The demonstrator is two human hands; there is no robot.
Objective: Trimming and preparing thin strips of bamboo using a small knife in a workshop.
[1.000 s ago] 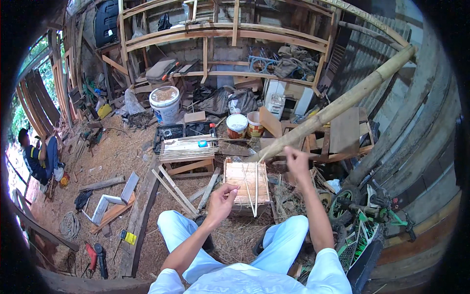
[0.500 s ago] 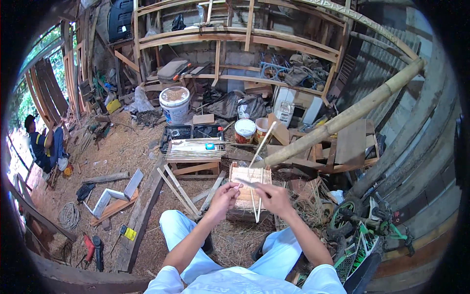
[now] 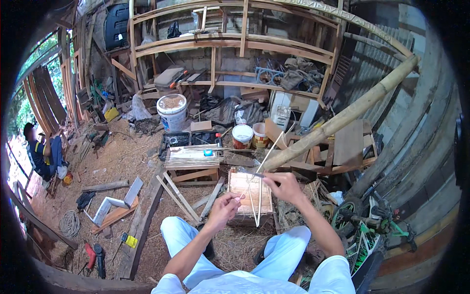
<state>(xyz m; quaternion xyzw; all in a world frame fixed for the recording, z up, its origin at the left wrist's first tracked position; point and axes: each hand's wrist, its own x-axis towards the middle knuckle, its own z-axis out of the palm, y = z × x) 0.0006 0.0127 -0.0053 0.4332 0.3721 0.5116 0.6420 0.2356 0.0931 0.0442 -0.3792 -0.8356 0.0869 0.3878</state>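
Note:
My left hand (image 3: pixel 224 212), closed with fingertips pinched on a thin pale wooden strip (image 3: pixel 269 153), is low over the near left part of a slatted wooden box (image 3: pixel 237 183). Higher and to the right, my right hand (image 3: pixel 285 188) grips a thin dark blade (image 3: pixel 255 173), which lies across the strip. The strip slants up and away to the upper right. More narrow sticks (image 3: pixel 256 208) rest on the box, between my knees.
Ahead stand a low bench (image 3: pixel 178 162) with strips and a tool case (image 3: pixel 176 138), and several buckets (image 3: pixel 171 120). A bamboo pole (image 3: pixel 338 122) slants rightward above a green bicycle (image 3: pixel 372 223). Power tools (image 3: pixel 91 256) lie lower left. A person (image 3: pixel 41 154) sits far left.
My right hand came down toward the box, met my left hand with the blade, then moved slightly up and right. My left hand shifted a little down over the last half second.

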